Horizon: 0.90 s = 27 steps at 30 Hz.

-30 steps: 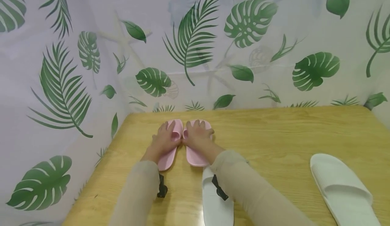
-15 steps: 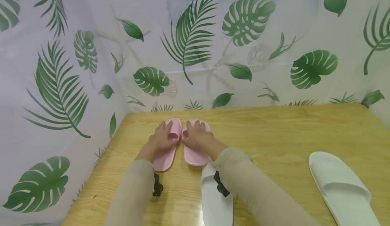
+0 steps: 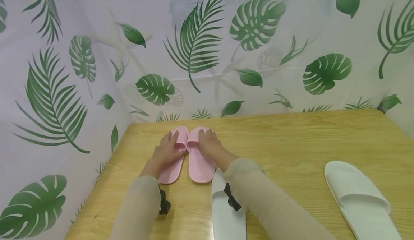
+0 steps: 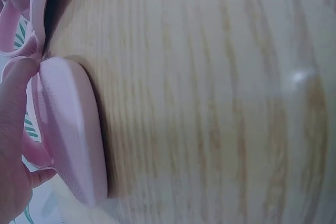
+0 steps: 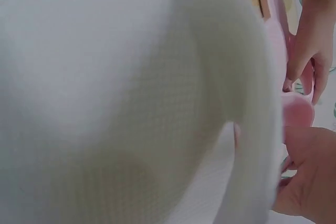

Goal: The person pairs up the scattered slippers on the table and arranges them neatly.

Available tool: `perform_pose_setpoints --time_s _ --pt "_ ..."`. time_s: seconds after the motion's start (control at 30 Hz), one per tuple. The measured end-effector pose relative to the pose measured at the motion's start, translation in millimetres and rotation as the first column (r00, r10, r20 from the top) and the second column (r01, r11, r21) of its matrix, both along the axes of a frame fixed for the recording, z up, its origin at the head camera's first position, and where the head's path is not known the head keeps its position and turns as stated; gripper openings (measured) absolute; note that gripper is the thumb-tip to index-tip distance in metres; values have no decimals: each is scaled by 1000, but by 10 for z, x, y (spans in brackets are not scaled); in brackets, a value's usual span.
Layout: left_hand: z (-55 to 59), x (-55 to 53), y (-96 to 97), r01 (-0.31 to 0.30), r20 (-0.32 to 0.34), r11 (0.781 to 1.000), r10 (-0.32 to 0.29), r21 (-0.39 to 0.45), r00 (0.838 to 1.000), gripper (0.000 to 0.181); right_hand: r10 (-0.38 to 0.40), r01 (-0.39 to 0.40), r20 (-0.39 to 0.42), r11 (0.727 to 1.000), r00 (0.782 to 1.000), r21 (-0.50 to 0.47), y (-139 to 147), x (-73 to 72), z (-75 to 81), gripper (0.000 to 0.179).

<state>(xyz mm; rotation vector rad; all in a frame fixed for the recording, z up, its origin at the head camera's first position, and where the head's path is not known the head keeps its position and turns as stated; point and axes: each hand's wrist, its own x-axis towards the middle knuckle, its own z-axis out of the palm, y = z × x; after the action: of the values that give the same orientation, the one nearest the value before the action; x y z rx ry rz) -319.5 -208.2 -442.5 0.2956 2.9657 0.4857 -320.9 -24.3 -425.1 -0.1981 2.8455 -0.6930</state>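
Note:
Two pink slippers lie side by side near the back left of the wooden table, toes away from me, touching at their straps. My left hand [image 3: 163, 153] grips the left pink slipper [image 3: 170, 173] across its strap; in the left wrist view its thumb meets the inner edge and a fingertip shows at the opposite edge. On the right part of the strap of the right pink slipper [image 3: 200, 166] rests my right hand [image 3: 210, 146], its fingers reaching forward. The strap's left part is uncovered. In the right wrist view a white slipper [image 5: 136, 93] hides much of that hand's work.
Under my right forearm a white slipper [image 3: 228, 216] lies just behind the right pink one. Another white slipper [image 3: 362, 197] sits tilted at the table's right. A leaf-patterned sheet [image 3: 207, 53] hangs behind and left of the wooden table [image 3: 275, 139].
My right hand has shifted toward the right side of its slipper's strap, baring the left part. The pink slippers' straps now touch. The head view has moved slightly.

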Motion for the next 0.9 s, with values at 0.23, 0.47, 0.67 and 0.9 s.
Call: perform_pose_setpoints --time_s 0.23,0.47,0.67,0.9 --pt "-15 4 -16 -3 -12 1000 3 -10 1000 89 59 -60 14 996 998 69 62 -14 21 58" --pt "-2 6 -45 17 -12 1000 -17 -12 1000 84 123 -132 81 983 989 130 130 -31 78 61" --pt "5 39 -35 27 -7 1000 -27 -3 1000 82 170 -172 25 968 985 184 196 -57 107 22" --pt "74 113 -6 51 -11 998 -51 -32 999 79 239 -250 91 960 967 125 326 -177 169 31"
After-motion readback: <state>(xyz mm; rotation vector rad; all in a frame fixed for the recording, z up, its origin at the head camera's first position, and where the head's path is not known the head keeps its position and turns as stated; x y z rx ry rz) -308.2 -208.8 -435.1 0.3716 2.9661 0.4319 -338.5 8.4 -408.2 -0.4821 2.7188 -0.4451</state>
